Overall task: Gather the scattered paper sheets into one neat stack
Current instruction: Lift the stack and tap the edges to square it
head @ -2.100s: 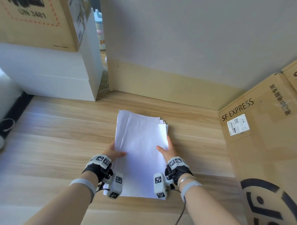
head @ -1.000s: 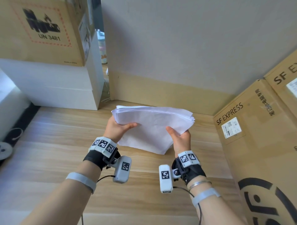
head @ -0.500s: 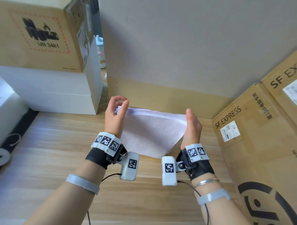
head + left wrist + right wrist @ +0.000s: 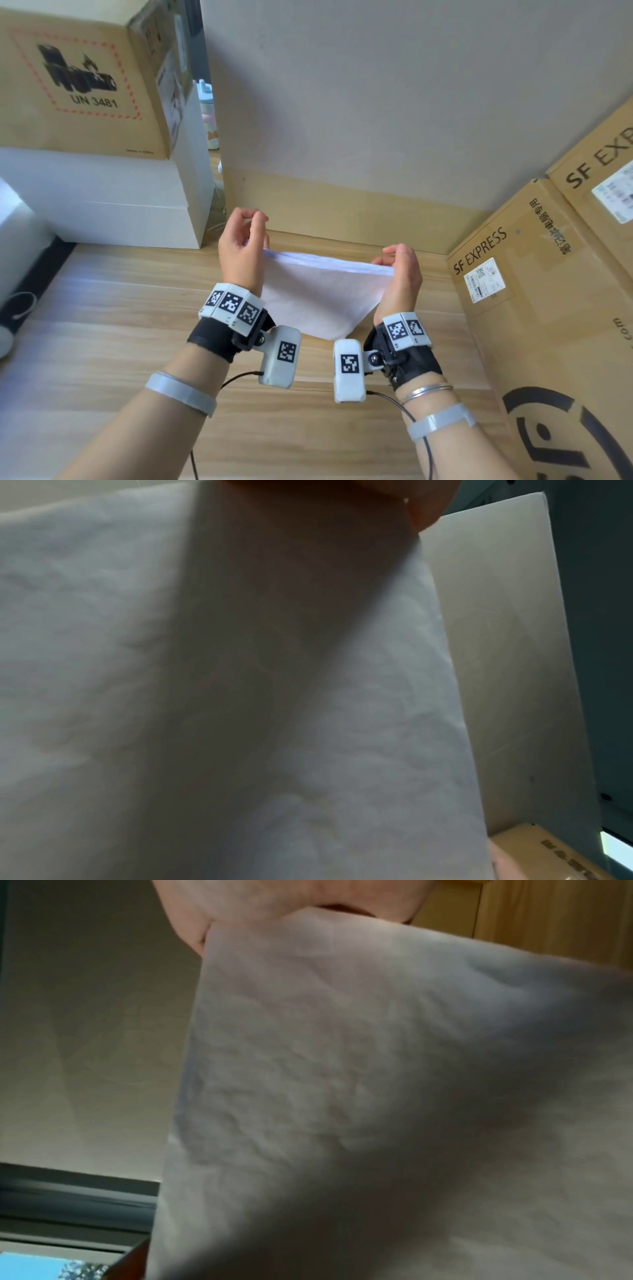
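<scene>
A stack of white paper sheets (image 4: 318, 294) stands on edge above the wooden table (image 4: 102, 325), its lower corner pointing down between my wrists. My left hand (image 4: 241, 250) grips the stack's left end, fingers curled above the top edge. My right hand (image 4: 399, 274) grips the right end with its fingers curled over the top. In the left wrist view the paper (image 4: 342, 723) fills most of the picture, a fingertip (image 4: 428, 507) at its upper edge. In the right wrist view the sheets (image 4: 377, 1069) hang from the fingers (image 4: 274, 899).
A large SF Express carton (image 4: 548, 308) stands close on the right. At the back left a brown UN 3481 box (image 4: 78, 89) sits on a white box (image 4: 102, 205). A grey partition (image 4: 376, 102) closes off the back of the table.
The stack was lifted off the table and turned up on edge. Both hands moved from flat against its ends to fingers curled over the top edge, and the sheet edges now line up.
</scene>
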The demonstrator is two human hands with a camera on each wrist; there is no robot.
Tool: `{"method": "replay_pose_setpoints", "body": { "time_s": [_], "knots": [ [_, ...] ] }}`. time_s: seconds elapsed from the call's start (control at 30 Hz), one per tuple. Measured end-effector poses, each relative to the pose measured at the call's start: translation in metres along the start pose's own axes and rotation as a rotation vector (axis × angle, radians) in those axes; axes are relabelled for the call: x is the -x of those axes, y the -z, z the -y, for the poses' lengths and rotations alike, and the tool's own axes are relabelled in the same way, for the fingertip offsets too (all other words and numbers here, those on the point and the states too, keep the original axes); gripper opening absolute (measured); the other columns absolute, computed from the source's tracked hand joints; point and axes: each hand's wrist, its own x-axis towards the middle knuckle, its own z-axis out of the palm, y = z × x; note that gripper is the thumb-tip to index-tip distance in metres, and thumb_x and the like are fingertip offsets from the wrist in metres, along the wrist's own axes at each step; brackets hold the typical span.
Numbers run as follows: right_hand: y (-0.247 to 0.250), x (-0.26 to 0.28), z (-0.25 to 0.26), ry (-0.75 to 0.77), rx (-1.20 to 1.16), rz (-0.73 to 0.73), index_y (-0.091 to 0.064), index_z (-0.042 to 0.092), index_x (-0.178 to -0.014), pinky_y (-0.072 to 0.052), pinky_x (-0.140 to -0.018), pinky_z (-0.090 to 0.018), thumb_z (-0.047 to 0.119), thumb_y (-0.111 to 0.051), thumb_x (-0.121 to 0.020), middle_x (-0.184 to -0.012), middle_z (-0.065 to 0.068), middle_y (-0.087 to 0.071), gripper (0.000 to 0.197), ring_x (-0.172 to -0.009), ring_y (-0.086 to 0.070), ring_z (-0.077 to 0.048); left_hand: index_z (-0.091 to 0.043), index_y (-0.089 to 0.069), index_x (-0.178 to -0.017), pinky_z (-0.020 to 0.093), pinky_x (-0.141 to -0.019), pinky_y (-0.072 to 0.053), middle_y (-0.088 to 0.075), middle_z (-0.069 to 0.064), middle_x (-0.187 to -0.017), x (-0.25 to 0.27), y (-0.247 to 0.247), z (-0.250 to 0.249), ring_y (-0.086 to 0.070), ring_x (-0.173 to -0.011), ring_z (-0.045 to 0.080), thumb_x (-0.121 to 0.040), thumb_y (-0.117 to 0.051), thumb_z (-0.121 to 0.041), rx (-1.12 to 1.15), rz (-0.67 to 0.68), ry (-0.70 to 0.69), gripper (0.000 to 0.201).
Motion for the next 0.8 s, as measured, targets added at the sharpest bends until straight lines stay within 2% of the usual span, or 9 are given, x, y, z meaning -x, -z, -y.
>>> {"method": "replay_pose_setpoints", "body": {
  "time_s": [0.07,0.23,0.33,0.37,0.47,0.57,0.67,0.73,0.8],
  "knots": [
    [0.001,0.001,-0.005,-0.024,0.033,0.016,-0.057,0.028,-0.063,-0.037,-0.08,-0.034,0.058,-0.039,-0.072,-0.075,0.005,-0.056,0.036,-0.075,-0.055,-0.004,-0.026,-0.049,-0.078,0.006,-0.057,-0.036,-0.049,-0.013,-0.059,0.004,0.003,0.001,-0.046,-0.053,-0.005,-0.082,-0.046,-0.031,0.03,0.013,-0.024,0.007],
    [-0.004,0.003,-0.001,-0.127,-0.022,0.096,-0.063,0.029,-0.065,-0.037,-0.079,-0.039,0.076,-0.041,-0.066,-0.092,-0.008,-0.056,0.051,-0.088,-0.05,-0.027,-0.03,-0.038,-0.11,0.005,-0.083,-0.037,-0.044,-0.029,-0.107,0.016,0.013,0.016,-0.048,-0.083,-0.015,-0.067,-0.055,-0.046,0.013,0.187,-0.098,0.049],
    [0.0,0.0,-0.005,-0.107,-0.069,0.218,-0.064,0.033,-0.083,-0.038,-0.094,-0.054,0.086,-0.049,-0.057,-0.105,-0.011,-0.054,0.061,-0.106,-0.05,-0.043,-0.031,-0.031,-0.121,-0.003,-0.099,-0.026,-0.033,-0.024,-0.123,0.015,0.023,0.026,-0.037,-0.108,-0.027,-0.059,-0.067,-0.06,-0.046,0.267,-0.126,0.078],
    [0.003,-0.001,-0.01,-0.092,-0.06,0.268,-0.062,0.035,-0.09,-0.034,-0.098,-0.058,0.085,-0.051,-0.057,-0.106,-0.011,-0.052,0.061,-0.109,-0.047,-0.046,-0.031,-0.03,-0.124,-0.006,-0.101,-0.02,-0.031,-0.026,-0.125,0.015,0.024,0.028,-0.031,-0.113,-0.03,-0.058,-0.073,-0.053,-0.078,0.292,-0.11,0.082],
    [0.011,0.0,-0.013,-0.095,-0.042,0.349,-0.059,0.037,-0.103,-0.036,-0.088,-0.047,0.066,-0.07,-0.059,-0.105,-0.012,-0.051,0.054,-0.097,-0.046,-0.033,-0.03,-0.033,-0.124,-0.004,-0.103,-0.019,-0.033,-0.032,-0.121,0.013,0.027,0.035,-0.03,-0.114,-0.03,-0.061,-0.082,-0.013,-0.19,0.313,-0.03,0.082],
    [0.014,0.005,-0.017,-0.201,0.047,0.373,-0.063,0.019,-0.092,-0.049,-0.08,-0.034,0.011,-0.079,-0.068,-0.094,-0.007,-0.064,0.03,-0.087,-0.062,-0.019,-0.036,-0.049,-0.104,0.02,-0.095,-0.044,-0.053,-0.022,-0.109,0.01,0.034,0.045,-0.054,-0.107,0.005,-0.047,-0.087,-0.028,-0.149,0.354,0.203,0.069],
    [0.016,0.009,-0.03,-0.278,0.185,0.399,-0.062,0.022,-0.074,-0.05,-0.07,-0.024,-0.004,-0.075,-0.07,-0.081,0.005,-0.066,0.029,-0.071,-0.065,-0.007,-0.028,-0.057,-0.086,0.026,-0.08,-0.055,-0.063,-0.007,-0.088,0.012,0.039,0.058,-0.062,-0.096,0.024,-0.056,-0.084,-0.021,-0.186,0.471,0.415,0.041],
    [0.017,0.009,-0.036,-0.295,0.223,0.404,-0.061,0.024,-0.074,-0.048,-0.071,-0.026,-0.003,-0.074,-0.071,-0.08,0.006,-0.065,0.031,-0.074,-0.063,-0.009,-0.02,-0.057,-0.089,0.034,-0.088,-0.052,-0.064,-0.005,-0.086,0.015,0.04,0.064,-0.06,-0.095,0.023,-0.068,-0.075,-0.002,-0.252,0.484,0.433,0.033],
    [0.017,0.008,-0.039,-0.296,0.206,0.386,-0.06,0.025,-0.074,-0.047,-0.071,-0.024,-0.002,-0.074,-0.072,-0.08,0.007,-0.064,0.031,-0.074,-0.061,-0.005,-0.022,-0.058,-0.093,0.022,-0.081,-0.053,-0.069,-0.017,-0.078,0.014,0.04,0.067,-0.065,-0.085,0.006,-0.07,-0.073,0.002,-0.263,0.461,0.39,0.036]
  ]
}}
